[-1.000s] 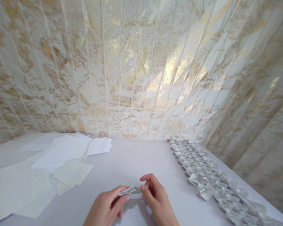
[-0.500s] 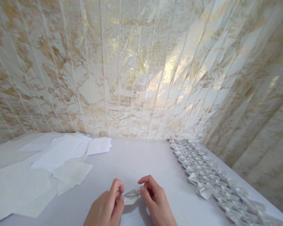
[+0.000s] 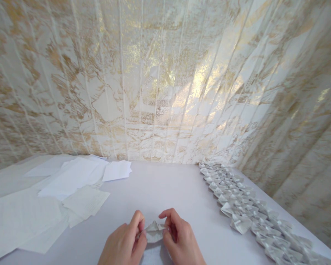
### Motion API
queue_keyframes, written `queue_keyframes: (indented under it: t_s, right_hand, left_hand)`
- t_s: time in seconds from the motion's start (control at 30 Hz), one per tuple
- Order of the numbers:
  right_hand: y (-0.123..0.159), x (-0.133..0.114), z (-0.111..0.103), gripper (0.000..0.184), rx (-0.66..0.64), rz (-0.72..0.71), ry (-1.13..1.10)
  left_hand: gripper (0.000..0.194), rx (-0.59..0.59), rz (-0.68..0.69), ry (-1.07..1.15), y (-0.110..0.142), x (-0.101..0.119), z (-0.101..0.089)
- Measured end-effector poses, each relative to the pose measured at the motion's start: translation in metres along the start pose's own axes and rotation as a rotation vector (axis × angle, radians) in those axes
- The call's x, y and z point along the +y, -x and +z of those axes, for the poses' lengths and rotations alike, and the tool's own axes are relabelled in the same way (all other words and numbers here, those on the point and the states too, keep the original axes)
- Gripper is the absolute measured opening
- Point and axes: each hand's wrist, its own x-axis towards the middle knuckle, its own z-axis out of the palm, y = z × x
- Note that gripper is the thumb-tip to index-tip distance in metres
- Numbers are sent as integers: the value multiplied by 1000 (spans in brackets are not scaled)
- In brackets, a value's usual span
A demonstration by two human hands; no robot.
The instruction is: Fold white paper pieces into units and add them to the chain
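A small folded paper piece (image 3: 153,232), white and creased, hangs just above the white table (image 3: 160,187) near its front edge. My left hand (image 3: 125,243) pinches its left end between thumb and forefinger. My right hand (image 3: 179,239) pinches its right end the same way, the other fingers curled. The paper bulges up to a point between the two hands.
Loose white paper sheets (image 3: 71,184) lie spread over the left of the table. A long row of several finished folded paper pieces (image 3: 245,209) runs along the right edge. A cream and gold curtain (image 3: 160,81) hangs behind and to the right.
Both hands have moved slightly closer together and nearer to me. The paper piece, flat and stretched before, now bulges up into a peak between them.
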Motion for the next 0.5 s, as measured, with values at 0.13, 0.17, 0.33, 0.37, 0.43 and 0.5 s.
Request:
queue_keyframes:
  t_s: [0.13,0.17,0.33,0.37,0.43,0.5]
  right_hand:
    - [0,7,0,31,5,-15,31]
    - [-1,9,0,32,10,-16,37]
    - [-1,12,-3,32,23,-4,69]
    - [-1,12,-4,32,26,-5,83]
    - [-1,10,-5,33,17,-19,123]
    - [1,8,-5,35,2,-41,181]
  left_hand:
    - [15,-4,31,-19,1,-2,3]
    - [16,-6,36,-23,1,-2,3]
    - [18,-11,44,-60,0,-3,6]
    - [18,-12,46,-69,0,-4,6]
    - [19,-13,54,-80,0,-4,5]
    - [19,-15,68,-83,0,-4,5]
